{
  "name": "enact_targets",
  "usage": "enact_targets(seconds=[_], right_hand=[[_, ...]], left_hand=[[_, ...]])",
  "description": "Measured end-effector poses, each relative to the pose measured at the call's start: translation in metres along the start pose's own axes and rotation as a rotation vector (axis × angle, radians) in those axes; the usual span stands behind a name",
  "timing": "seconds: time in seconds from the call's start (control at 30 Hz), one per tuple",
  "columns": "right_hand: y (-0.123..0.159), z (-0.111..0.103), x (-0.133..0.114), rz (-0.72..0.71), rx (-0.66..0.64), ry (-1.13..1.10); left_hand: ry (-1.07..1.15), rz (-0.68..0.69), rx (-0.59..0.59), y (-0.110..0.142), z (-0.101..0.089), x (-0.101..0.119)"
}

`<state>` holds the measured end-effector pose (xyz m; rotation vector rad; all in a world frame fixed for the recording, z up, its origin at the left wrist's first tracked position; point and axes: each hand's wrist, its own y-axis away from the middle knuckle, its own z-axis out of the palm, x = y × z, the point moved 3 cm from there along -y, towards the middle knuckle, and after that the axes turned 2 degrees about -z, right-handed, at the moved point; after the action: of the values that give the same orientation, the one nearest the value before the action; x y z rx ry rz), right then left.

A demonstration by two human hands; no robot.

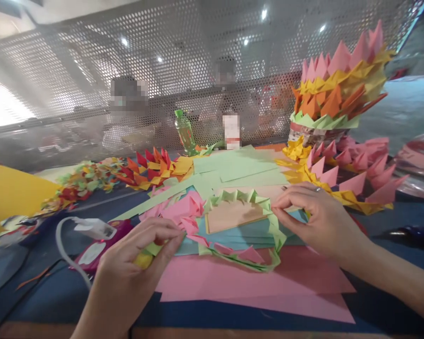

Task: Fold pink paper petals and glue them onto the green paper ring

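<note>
A ring-shaped chain of folded light-green paper (pixel 277 235) lies in front of me, with pink folded pieces (pixel 252 254) along its near side. The thumb and fingers of my right hand (pixel 316 214) pinch the chain's right edge. My left hand (pixel 141 247) is closed in a pinch beside the pink folded paper (pixel 189 209) at the chain's left; what its fingertips hold is too small to make out. Beneath the chain are blue sheets (pixel 229 238), a peach-coloured pad (pixel 233 217) and pink sheets (pixel 254 282).
Green sheets (pixel 240 165) are stacked behind. A tiered folded-paper piece (pixel 328 101) stands at the back right, near pink-and-yellow chains (pixel 353 181). Red-orange folded paper (pixel 144 169), a green bottle (pixel 184 133) and a charger on a magenta power strip (pixel 102 247) are leftward. Perforated metal panels (pixel 198 61) rise behind.
</note>
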<state>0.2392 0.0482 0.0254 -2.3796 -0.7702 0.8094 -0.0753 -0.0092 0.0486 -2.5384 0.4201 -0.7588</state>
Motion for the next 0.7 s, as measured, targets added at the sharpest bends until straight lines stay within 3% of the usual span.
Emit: enact_targets(seconds=[0.17,0.3,0.5,0.57,0.7], right_hand=[[-0.007,-0.001,-0.001,0.069,-0.068,-0.003],[-0.01,0.0,-0.002,0.058,-0.087,0.034],[-0.012,0.0,0.001,0.05,-0.039,0.079],[-0.013,0.0,0.003,0.057,0.004,0.078],[-0.017,0.001,0.009,0.099,0.057,0.068]], left_hand=[[0.033,0.03,-0.105,0.007,0.01,0.004],[0.094,0.139,-0.183,0.01,0.016,0.013],[0.179,0.269,-0.191,0.014,0.022,0.038],[0.156,0.245,-0.186,0.016,0.026,0.04],[0.071,0.066,-0.216,0.022,0.038,0.032]])
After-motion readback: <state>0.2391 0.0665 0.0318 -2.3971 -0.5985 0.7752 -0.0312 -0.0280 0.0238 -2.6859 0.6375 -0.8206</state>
